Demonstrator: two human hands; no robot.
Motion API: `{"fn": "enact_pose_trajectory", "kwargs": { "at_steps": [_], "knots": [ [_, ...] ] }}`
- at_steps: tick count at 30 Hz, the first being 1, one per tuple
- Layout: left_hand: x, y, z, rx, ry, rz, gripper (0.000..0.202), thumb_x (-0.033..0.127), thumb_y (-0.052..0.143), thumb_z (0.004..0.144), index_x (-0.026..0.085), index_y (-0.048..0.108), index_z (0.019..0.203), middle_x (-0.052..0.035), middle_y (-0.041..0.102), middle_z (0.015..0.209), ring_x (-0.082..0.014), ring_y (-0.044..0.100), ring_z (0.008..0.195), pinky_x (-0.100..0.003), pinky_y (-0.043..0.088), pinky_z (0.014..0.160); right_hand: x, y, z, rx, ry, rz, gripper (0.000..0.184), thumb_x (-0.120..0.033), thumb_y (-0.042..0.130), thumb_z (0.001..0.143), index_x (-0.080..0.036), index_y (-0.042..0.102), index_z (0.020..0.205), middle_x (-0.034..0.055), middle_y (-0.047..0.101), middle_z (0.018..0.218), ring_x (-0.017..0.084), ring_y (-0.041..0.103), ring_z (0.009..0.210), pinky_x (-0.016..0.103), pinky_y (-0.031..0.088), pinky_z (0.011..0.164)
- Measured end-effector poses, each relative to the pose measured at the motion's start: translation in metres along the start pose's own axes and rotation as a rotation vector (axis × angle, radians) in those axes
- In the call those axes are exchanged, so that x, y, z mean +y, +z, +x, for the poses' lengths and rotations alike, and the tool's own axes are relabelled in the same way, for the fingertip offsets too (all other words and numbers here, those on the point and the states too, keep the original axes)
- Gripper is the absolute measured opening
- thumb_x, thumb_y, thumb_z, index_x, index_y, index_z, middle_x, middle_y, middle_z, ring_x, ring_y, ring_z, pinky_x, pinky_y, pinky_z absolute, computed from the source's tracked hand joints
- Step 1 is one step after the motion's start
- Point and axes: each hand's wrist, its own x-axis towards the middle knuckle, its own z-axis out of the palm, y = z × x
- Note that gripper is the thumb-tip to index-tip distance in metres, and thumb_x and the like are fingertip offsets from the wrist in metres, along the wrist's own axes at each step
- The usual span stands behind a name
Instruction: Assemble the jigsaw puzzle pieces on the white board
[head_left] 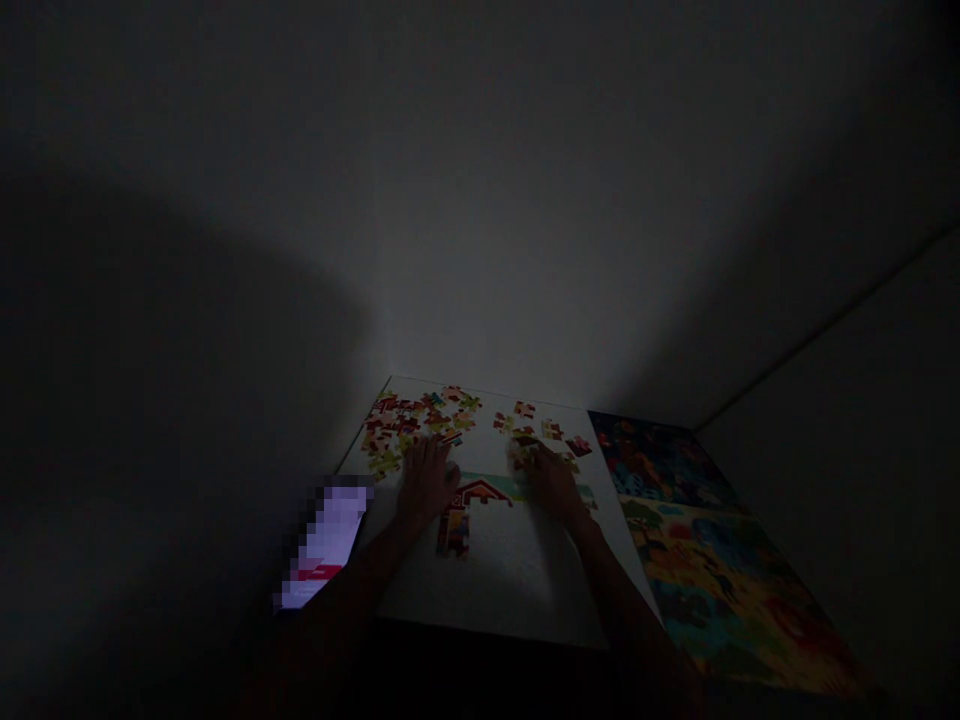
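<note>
Jigsaw pieces (390,420) lie in a loose heap at the far left of a white tabletop (510,570). My left hand (426,482) rests at the near edge of that heap, fingers stretched out, with a striped piece by its fingertips. My right hand (556,486) is bent over, its fingers closed around a jigsaw piece (525,443); the fingers hide part of it. Between and below both hands is a partly joined puzzle (484,492) with a red barn roof and a green strip. A joined column runs down its left side.
Several loose pieces (553,428) are scattered at the far right of the tabletop. A lit phone-like screen (330,540), blurred, stands at the left edge. Colourful animal pictures (720,570) lie along the right side. A pale wall (487,230) rises behind; the light is dim.
</note>
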Motion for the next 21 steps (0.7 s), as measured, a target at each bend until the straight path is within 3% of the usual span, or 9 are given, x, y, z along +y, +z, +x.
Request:
{"fn": "enact_pose_trajectory", "kwargs": {
  "at_steps": [6, 10, 14, 21],
  "knots": [
    [-0.003, -0.004, -0.001, -0.064, 0.113, -0.146, 0.034, 0.017, 0.049, 0.088, 0.019, 0.067, 0.116, -0.0106, 0.062, 0.134, -0.0245, 0.055, 0.127, -0.044, 0.042, 0.112, -0.071, 0.005, 0.062, -0.151, -0.152, 0.103, 0.048, -0.021, 0.039, 0.098, -0.013, 0.048, 0.144, 0.0134, 0.047, 0.151, 0.020, 0.047, 0.137, 0.034, 0.036, 0.114],
    [-0.003, -0.003, 0.000, -0.093, 0.143, -0.151, 0.034, 0.016, 0.051, 0.085, 0.018, 0.067, 0.115, -0.0114, 0.065, 0.128, -0.0247, 0.058, 0.123, -0.043, 0.044, 0.110, -0.098, 0.009, 0.090, -0.178, -0.272, 0.053, 0.050, -0.019, 0.034, 0.099, -0.018, 0.044, 0.147, 0.0092, 0.047, 0.151, 0.020, 0.043, 0.140, 0.036, 0.031, 0.117],
    [-0.003, -0.004, 0.000, -0.104, 0.139, -0.156, 0.034, 0.018, 0.050, 0.086, 0.017, 0.067, 0.115, -0.0128, 0.065, 0.128, -0.0257, 0.057, 0.124, -0.044, 0.042, 0.112, -0.095, 0.017, 0.089, -0.200, -0.278, 0.024, 0.052, -0.015, 0.037, 0.096, -0.019, 0.044, 0.148, 0.0100, 0.045, 0.152, 0.022, 0.040, 0.142, 0.043, 0.026, 0.119],
    [-0.002, -0.005, -0.001, -0.164, 0.198, -0.189, 0.035, 0.019, 0.050, 0.086, 0.018, 0.067, 0.116, -0.0111, 0.063, 0.131, -0.0255, 0.053, 0.129, -0.046, 0.036, 0.117, -0.058, 0.018, 0.058, -0.172, -0.217, 0.015, 0.050, -0.019, 0.038, 0.097, -0.016, 0.047, 0.145, 0.0129, 0.045, 0.152, 0.022, 0.041, 0.141, 0.040, 0.026, 0.119]
  ]
}}
